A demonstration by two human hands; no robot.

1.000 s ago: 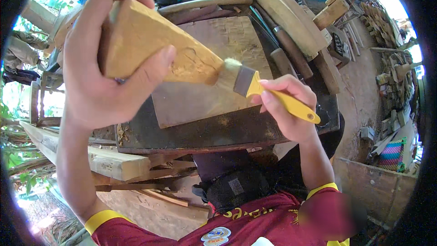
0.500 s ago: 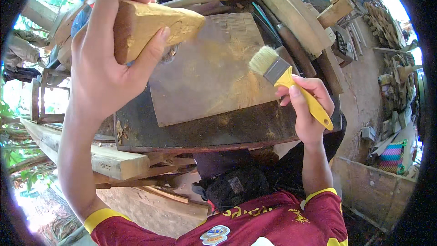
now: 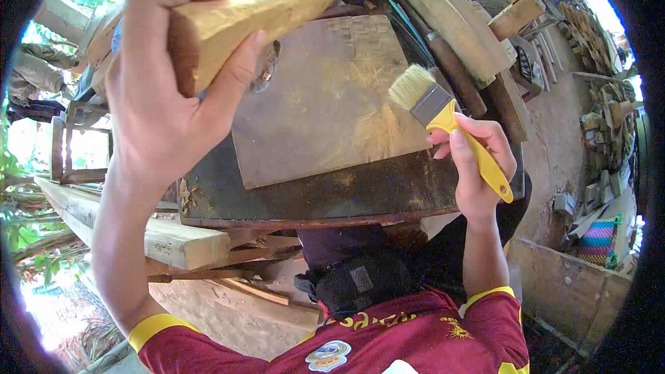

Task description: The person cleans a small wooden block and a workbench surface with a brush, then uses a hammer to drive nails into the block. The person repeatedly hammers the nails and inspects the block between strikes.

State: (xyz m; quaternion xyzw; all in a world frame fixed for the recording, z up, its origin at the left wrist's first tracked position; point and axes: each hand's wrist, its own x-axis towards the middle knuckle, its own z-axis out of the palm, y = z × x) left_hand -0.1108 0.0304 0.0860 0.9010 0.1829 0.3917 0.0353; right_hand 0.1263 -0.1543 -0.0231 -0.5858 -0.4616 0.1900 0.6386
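My left hand point(image 3: 173, 76) is wrapped round a thick yellowish wooden block point(image 3: 242, 24), raised over the far left of the bench; its far edge is blurred. My thumb presses against the near face and the fingers go over the top. Lower and to the right, my right hand point(image 3: 478, 159) grips the yellow handle of a flat paintbrush point(image 3: 433, 107). The pale bristles point up and left, apart from the block. Beneath both hands lies a flat brown board point(image 3: 312, 125), dusted with yellowish powder on its right side.
The board rests on a dark workbench point(image 3: 346, 201). Chisel-like tools point(image 3: 454, 73) and a long curved timber point(image 3: 443, 17) line its far right. A wooden beam point(image 3: 180, 244) juts in at the left. Further right stand a wooden panel point(image 3: 568, 291) and a colourful woven bag point(image 3: 600, 241).
The block in my left hand has tilted, showing a different side, and shifted slightly up and right. My right hand with the paintbrush has moved a little right and down.
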